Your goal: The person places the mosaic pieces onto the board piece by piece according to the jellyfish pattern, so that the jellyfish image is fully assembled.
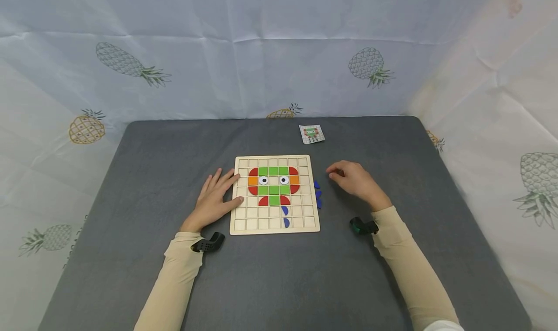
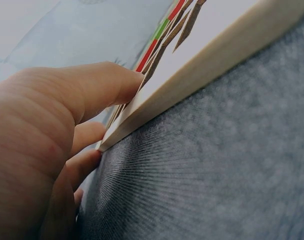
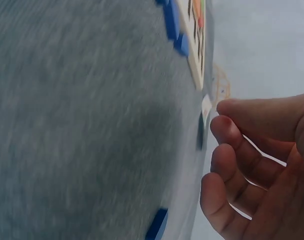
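Note:
A square wooden grid board [image 1: 253,224] lies flat on the table, bearing a figure of green, red and orange tiles with two eye discs. Low on the board sit two blue half-round pieces, an upper one [image 1: 285,210] and a lower one [image 1: 286,223]. My left hand [image 1: 213,199] rests on the board's left edge, fingers spread and thumb on the rim. Several blue pieces [image 1: 318,195] lie along the right edge. To their right hovers my right hand [image 1: 354,180], loosely bent; in the right wrist view nothing shows between thumb and fingers.
A small picture card [image 1: 312,134] with a similar figure lies behind the board. The dark grey table [image 1: 279,282] meets a pineapple-print cloth [image 1: 244,74] at the back. One dark blue piece [image 3: 157,225] shows low in the right wrist view.

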`<action>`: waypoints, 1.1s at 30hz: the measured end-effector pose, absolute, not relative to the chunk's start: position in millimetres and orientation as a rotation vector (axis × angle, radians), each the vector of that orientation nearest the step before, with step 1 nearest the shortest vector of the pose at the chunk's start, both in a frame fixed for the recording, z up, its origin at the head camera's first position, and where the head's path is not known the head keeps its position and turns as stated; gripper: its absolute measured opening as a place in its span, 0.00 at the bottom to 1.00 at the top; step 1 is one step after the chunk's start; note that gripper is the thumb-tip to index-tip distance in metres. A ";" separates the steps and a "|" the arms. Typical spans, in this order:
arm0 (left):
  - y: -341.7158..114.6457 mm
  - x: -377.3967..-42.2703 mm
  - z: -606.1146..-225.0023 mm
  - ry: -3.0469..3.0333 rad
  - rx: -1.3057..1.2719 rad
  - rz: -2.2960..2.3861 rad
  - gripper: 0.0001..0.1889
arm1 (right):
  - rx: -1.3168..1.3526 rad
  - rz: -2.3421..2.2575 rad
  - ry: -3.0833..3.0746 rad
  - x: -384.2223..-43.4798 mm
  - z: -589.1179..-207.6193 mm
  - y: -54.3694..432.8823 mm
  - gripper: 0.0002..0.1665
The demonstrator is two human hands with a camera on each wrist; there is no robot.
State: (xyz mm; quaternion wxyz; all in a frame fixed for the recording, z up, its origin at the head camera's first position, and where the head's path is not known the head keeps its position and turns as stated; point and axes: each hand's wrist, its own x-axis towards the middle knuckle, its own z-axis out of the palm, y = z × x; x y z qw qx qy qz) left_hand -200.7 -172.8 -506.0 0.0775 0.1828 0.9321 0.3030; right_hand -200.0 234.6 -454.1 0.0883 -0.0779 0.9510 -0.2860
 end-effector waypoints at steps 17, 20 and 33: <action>-172.7 -200.5 -505.6 2.797 0.549 0.894 0.41 | -0.009 -0.696 2.876 -190.4 -451.9 282.4 0.20; -172.8 -200.3 -505.3 2.796 0.549 0.902 0.41 | 0.009 -0.651 2.866 -186.8 -451.9 283.1 0.20; -172.3 -200.3 -503.3 2.790 0.552 0.904 0.41 | 0.009 -0.600 2.863 -182.4 -453.6 280.7 0.18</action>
